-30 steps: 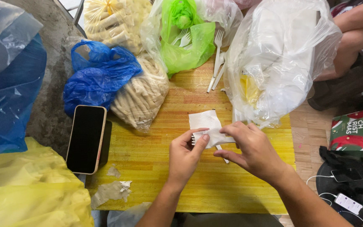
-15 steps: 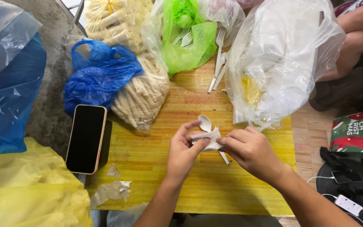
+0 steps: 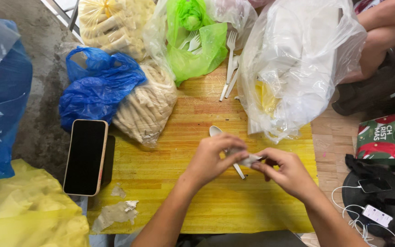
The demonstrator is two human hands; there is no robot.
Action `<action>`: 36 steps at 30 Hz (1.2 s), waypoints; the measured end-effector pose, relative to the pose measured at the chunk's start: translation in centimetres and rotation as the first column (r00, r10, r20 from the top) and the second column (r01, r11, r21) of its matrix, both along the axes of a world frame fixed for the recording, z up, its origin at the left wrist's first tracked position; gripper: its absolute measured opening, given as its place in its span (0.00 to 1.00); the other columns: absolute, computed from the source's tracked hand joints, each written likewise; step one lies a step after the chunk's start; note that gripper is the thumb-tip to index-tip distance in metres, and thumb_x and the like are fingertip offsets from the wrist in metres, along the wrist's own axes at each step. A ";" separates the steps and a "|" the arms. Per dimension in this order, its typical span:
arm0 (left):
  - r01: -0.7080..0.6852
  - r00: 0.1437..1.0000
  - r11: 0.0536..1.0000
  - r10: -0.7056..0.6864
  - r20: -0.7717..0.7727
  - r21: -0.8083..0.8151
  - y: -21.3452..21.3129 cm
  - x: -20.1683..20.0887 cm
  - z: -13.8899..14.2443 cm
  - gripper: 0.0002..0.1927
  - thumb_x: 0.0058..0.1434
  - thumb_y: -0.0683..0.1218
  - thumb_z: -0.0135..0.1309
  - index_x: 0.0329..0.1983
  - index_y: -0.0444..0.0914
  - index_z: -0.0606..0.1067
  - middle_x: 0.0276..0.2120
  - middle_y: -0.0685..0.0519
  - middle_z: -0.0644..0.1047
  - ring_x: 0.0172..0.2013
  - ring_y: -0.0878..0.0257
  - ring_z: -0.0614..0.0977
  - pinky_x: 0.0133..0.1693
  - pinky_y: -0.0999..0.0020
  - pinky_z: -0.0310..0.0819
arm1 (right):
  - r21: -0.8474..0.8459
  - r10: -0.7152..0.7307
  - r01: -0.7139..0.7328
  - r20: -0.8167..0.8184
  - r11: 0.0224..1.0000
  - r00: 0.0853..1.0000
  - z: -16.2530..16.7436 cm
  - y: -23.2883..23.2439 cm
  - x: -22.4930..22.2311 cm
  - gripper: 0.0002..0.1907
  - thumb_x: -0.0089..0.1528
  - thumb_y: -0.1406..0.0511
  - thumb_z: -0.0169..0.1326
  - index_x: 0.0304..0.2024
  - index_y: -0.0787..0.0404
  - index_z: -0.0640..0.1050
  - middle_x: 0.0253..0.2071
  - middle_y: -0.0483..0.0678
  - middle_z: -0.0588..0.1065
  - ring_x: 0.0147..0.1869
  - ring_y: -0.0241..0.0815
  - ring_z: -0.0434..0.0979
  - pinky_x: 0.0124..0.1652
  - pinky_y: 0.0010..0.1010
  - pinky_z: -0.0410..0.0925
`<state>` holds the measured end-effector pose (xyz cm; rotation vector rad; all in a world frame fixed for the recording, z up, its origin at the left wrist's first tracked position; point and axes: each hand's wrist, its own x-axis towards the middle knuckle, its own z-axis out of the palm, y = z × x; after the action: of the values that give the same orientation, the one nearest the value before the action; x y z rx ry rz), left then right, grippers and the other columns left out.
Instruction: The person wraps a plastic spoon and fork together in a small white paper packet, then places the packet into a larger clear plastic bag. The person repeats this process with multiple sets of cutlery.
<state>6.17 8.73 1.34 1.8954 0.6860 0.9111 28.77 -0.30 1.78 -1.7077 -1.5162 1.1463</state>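
Over a yellow wooden table, my left hand and my right hand meet around a white plastic spoon and a rolled white paper napkin. The spoon's bowl sticks out above my left fingers and its handle tip shows below them. My left fingers curl over the wrapped middle; my right thumb and fingers pinch the napkin's right end. How far the napkin goes round the spoon is hidden by my fingers.
A phone lies face up at the left table edge. Behind it sit a blue bag, clear bags of pale sticks, a green bag with plastic forks, and a large clear bag. Paper scraps lie near the front. Another person's leg is at the right.
The flat napkin I held open a second ago has been rolled tight around the spoon, whose bowl has come into view. Both hands have drawn closer together.
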 end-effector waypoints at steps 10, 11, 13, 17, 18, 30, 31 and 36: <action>-0.280 0.911 0.946 0.315 -0.265 0.160 5.8 9.0 -5.1 0.16 0.55 0.50 0.63 0.40 0.35 0.77 0.36 0.45 0.79 0.39 0.45 0.81 0.41 0.51 0.74 | -0.020 -0.176 0.175 -0.155 0.984 0.972 -2.0 -2.6 3.5 0.10 0.57 0.65 0.64 0.38 0.65 0.81 0.26 0.44 0.78 0.26 0.31 0.75 0.27 0.25 0.67; -0.286 0.901 0.947 0.318 -0.295 0.147 6.1 9.5 -5.6 0.15 0.55 0.49 0.62 0.40 0.36 0.77 0.36 0.45 0.79 0.39 0.45 0.81 0.41 0.51 0.74 | -0.025 -0.171 0.170 -0.132 0.985 0.976 -1.9 -2.6 3.5 0.10 0.57 0.65 0.64 0.37 0.65 0.81 0.26 0.45 0.78 0.26 0.31 0.75 0.27 0.25 0.67; -0.270 0.901 0.955 0.296 -0.316 0.124 6.5 9.6 -6.5 0.11 0.59 0.48 0.60 0.40 0.37 0.78 0.36 0.45 0.81 0.40 0.45 0.81 0.43 0.50 0.74 | -0.007 -0.145 0.147 -0.218 0.989 0.965 -1.7 -2.5 3.4 0.10 0.58 0.66 0.63 0.39 0.65 0.80 0.28 0.44 0.78 0.28 0.30 0.75 0.28 0.24 0.68; -0.256 0.922 0.962 0.273 -0.273 0.098 7.0 8.8 -7.4 0.10 0.62 0.46 0.59 0.40 0.35 0.77 0.37 0.43 0.81 0.41 0.44 0.81 0.44 0.50 0.74 | 0.016 -0.101 0.106 -0.214 0.994 0.972 -0.9 -1.8 2.8 0.10 0.59 0.68 0.60 0.43 0.64 0.81 0.32 0.47 0.79 0.29 0.32 0.74 0.29 0.27 0.68; -0.241 0.941 0.966 0.256 -0.222 0.091 7.0 8.6 -7.4 0.11 0.62 0.46 0.58 0.43 0.34 0.76 0.37 0.43 0.80 0.41 0.44 0.81 0.44 0.51 0.75 | 0.138 -0.008 0.032 -0.173 0.990 0.985 -0.8 -1.3 2.5 0.10 0.59 0.69 0.60 0.43 0.63 0.80 0.39 0.48 0.79 0.34 0.34 0.76 0.32 0.27 0.69; -0.214 0.899 0.943 0.292 -0.325 0.255 6.6 9.0 -5.9 0.12 0.63 0.48 0.60 0.43 0.35 0.76 0.42 0.45 0.78 0.48 0.47 0.78 0.49 0.53 0.73 | 0.229 0.184 -0.195 0.071 0.954 0.980 -0.1 1.3 0.8 0.10 0.57 0.64 0.59 0.40 0.61 0.78 0.68 0.51 0.70 0.47 0.43 0.80 0.42 0.32 0.74; -0.219 0.897 0.945 0.292 -0.331 0.242 6.6 8.9 -5.9 0.12 0.64 0.48 0.60 0.43 0.35 0.76 0.42 0.45 0.78 0.48 0.47 0.78 0.49 0.53 0.72 | 0.305 0.210 -0.231 0.099 0.924 0.973 -0.1 1.5 0.9 0.10 0.59 0.64 0.60 0.41 0.62 0.78 0.68 0.53 0.69 0.54 0.47 0.77 0.45 0.33 0.74; -0.172 0.900 0.946 0.265 -0.347 0.276 6.6 8.4 -5.3 0.18 0.52 0.51 0.63 0.39 0.33 0.77 0.39 0.44 0.78 0.44 0.46 0.77 0.45 0.53 0.72 | 0.130 0.211 -0.220 0.079 0.967 0.974 -0.3 1.9 1.1 0.12 0.57 0.63 0.59 0.41 0.62 0.79 0.70 0.52 0.67 0.53 0.48 0.79 0.41 0.33 0.77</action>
<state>14.57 15.33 -3.93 2.2763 1.0829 0.7963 29.87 1.58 1.47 -1.5292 -1.8143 1.0727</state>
